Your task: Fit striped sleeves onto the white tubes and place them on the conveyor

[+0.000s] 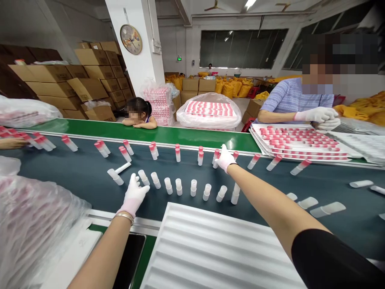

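Observation:
I wear white gloves on both hands. My left hand (134, 195) reaches over the dark conveyor belt (75, 172), fingers spread, its tips at the left end of a near row of several upright white tubes (179, 186). My right hand (225, 158) stretches to the far row of pink-capped tubes (177, 153) and closes on one pink-capped tube (216, 157). A ribbed white tray (210, 249) lies in front of me, below both arms.
Across the belt a seated person with white gloves (319, 116) rests hands over trays of pink tubes (297, 141). A child (140, 114) leans on the green edge. A plastic bag (33, 224) sits at my left. Loose white caps (327, 208) lie at right. Cardboard boxes (75, 84) are stacked behind.

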The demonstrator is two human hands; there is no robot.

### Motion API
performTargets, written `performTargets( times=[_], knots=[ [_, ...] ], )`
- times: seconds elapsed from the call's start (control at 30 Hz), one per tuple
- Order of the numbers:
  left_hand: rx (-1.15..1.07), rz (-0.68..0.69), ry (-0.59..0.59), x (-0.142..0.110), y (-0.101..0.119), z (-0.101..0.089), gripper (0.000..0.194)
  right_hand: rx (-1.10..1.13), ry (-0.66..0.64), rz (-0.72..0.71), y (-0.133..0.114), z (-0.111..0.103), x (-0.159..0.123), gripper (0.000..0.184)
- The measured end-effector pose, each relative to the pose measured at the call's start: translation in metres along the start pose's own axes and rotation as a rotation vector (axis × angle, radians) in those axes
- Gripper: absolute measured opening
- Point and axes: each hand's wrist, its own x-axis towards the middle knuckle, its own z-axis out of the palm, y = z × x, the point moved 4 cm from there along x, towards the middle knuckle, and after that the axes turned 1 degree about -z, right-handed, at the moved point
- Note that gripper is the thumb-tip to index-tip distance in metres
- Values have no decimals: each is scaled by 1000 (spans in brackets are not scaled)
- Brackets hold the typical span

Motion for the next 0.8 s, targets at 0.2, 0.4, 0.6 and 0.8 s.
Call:
performTargets(
  times=[0.2,0.4,0.6,0.8],
  knots=[
    [44,50,-19,18,9,7,51,-93,-12,-25,-17,-24,-13,63],
    [89,56,152,5,24,-11,31,-268,-22,-86,4,-87,-105,38],
    [18,258,392,-79,60,-40,22,-414,-446,30,79,-78,-262,22],
    [-200,456,-255,-198,102,16,18,-388,-595,-19,116,-35,-333,23]
  ],
)
